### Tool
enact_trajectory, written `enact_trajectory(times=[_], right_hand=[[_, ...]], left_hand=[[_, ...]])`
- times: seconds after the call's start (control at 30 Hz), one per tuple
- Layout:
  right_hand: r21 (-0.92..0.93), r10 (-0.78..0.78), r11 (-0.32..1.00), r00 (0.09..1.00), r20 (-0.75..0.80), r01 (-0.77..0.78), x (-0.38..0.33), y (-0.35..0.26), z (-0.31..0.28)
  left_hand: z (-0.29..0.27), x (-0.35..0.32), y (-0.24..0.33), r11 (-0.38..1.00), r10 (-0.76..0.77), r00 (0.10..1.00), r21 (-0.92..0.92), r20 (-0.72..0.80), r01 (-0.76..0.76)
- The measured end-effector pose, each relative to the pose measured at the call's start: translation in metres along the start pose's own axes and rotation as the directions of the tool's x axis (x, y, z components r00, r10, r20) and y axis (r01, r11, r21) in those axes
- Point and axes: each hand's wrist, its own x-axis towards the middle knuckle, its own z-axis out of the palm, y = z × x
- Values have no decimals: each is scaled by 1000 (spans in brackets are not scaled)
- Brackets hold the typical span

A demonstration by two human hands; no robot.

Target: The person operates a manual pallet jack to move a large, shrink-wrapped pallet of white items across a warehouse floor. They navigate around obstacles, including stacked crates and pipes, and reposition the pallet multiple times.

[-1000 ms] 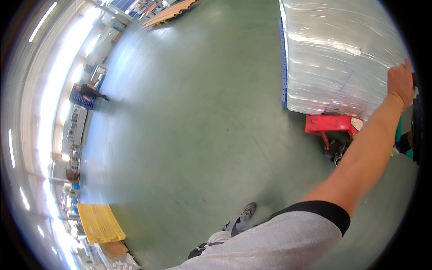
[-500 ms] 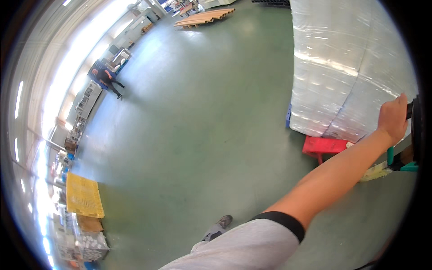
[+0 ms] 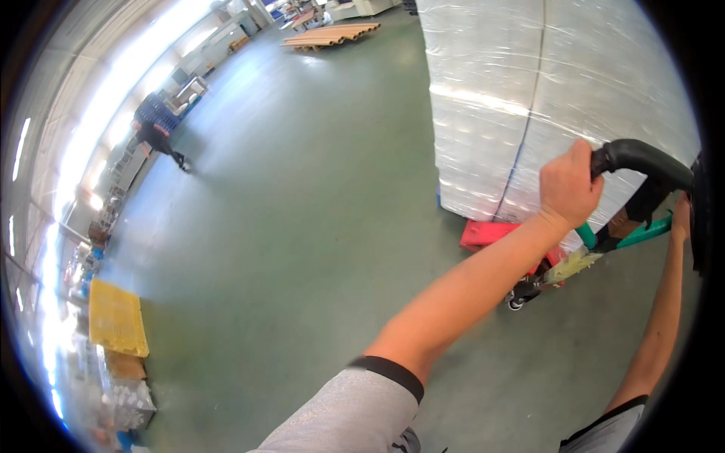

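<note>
My left hand (image 3: 572,183) is closed around the black grip end of a pallet jack handle (image 3: 642,155). At the far right edge of the view, my right hand (image 3: 682,217) reaches up beside the handle's other side, its fingers hidden. Below the handle, the pallet jack's red body (image 3: 487,234) and a small wheel (image 3: 516,305) show near the floor. Just beyond stands a tall load wrapped in clear film (image 3: 483,113), with a dark vertical line down its side. A bit of blue pallet (image 3: 439,198) shows at its lower left.
Green floor (image 3: 302,226) stretches away to the left. A person in dark clothes (image 3: 158,143) is at the far left, next to stacked blue crates (image 3: 156,112). Brown tubes (image 3: 332,35) lie on a pallet at the back. Yellow plastic pallets (image 3: 117,317) stand at the left.
The handle, red body and wrapped load have shifted left in the view, as has my left hand. My right arm has come into sight. The distant person has changed stance.
</note>
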Motion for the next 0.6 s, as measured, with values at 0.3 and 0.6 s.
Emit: enact_trajectory(times=[0.3,0.6], right_hand=[[92,175,979,980,100,-184,-1,-50,-15],[134,244,951,941,233,-279,-6,-90,-43]], left_hand=[[-6,-3,1,995,23,997,98,-76,-16],[-7,-4,-2,981,12,997,192,-78,4]])
